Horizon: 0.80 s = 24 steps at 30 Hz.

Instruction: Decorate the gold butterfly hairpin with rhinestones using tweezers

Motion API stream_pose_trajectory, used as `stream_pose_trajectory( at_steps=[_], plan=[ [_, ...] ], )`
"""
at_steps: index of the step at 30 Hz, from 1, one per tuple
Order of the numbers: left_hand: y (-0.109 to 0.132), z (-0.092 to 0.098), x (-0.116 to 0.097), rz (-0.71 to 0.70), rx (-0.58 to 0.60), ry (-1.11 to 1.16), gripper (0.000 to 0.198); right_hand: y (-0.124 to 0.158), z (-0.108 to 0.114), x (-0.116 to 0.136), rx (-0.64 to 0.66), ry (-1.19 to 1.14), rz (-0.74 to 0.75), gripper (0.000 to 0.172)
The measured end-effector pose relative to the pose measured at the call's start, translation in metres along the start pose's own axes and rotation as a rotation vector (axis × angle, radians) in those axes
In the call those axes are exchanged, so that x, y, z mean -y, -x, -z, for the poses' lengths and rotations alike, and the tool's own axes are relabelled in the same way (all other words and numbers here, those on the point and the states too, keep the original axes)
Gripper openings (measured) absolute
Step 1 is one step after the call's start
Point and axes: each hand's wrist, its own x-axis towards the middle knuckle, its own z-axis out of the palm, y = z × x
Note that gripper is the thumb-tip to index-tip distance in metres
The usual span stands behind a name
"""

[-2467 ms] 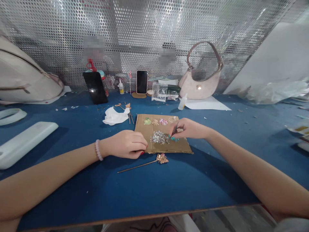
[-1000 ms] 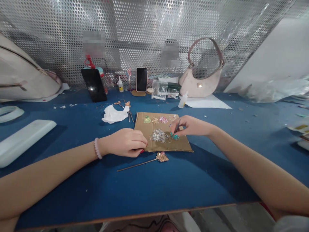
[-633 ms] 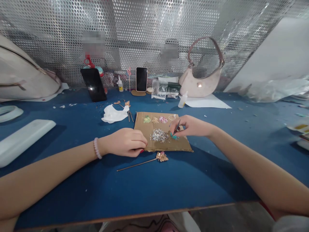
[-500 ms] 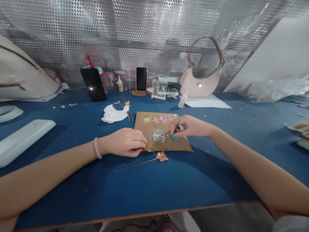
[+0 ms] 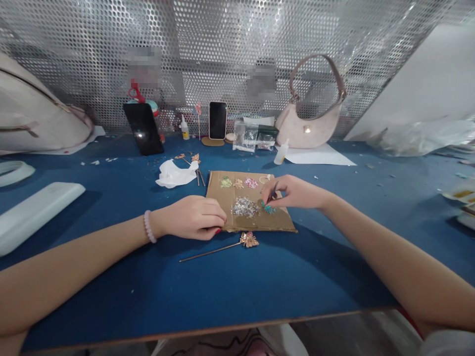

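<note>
My left hand (image 5: 196,217), fingers curled and thumb at the front edge, holds the near left corner of a cardboard sheet (image 5: 218,198). Between the fingers of my right hand (image 5: 293,192) is a slim dark pen-like tool (image 5: 273,190), its tip over a small pile of turquoise gems (image 5: 268,209). Beside that pile lies a larger heap of silvery gems (image 5: 245,207). Green gems (image 5: 226,182), gold-toned gems (image 5: 238,184) and pink gems (image 5: 251,183) form small piles at the back of the sheet. A gold hairpin with a leaf-like head (image 5: 249,240) lies in front of the cardboard.
White tissue (image 5: 174,174) and more metal hairpins (image 5: 201,177) lie behind my left hand. Farther back are a small glue bottle (image 5: 281,153), a phone (image 5: 217,121), a black tablet-like slab (image 5: 144,128), plastic packets (image 5: 245,136) and a handbag (image 5: 309,126). A long white case (image 5: 40,212) lies left.
The tip of the tool in my right hand has lifted slightly from the turquoise gems, and more of that pile shows. My left hand stays where it was.
</note>
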Motion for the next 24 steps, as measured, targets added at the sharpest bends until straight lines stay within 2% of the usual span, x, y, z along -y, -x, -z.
stream_pose_trajectory(
  at_steps=[12,17,21,24],
  plan=[
    [0.0009,-0.0009,0.001,0.001,0.005,-0.004,0.017,0.0007,0.0043,-0.0058,-0.016,-0.034,-0.027,0.014],
    [0.001,-0.0017,0.0016,0.007,0.009,-0.009,0.018,0.0006,0.0034,-0.0057,-0.087,-0.067,-0.038,0.017],
    [0.0024,-0.0021,0.0008,0.004,0.012,-0.01,0.017,0.0,0.0014,-0.006,-0.168,-0.188,-0.039,0.017],
    [0.003,-0.002,0.0004,0.007,0.01,-0.008,0.017,0.0002,0.0008,-0.0053,-0.173,-0.292,-0.031,0.016]
  ],
)
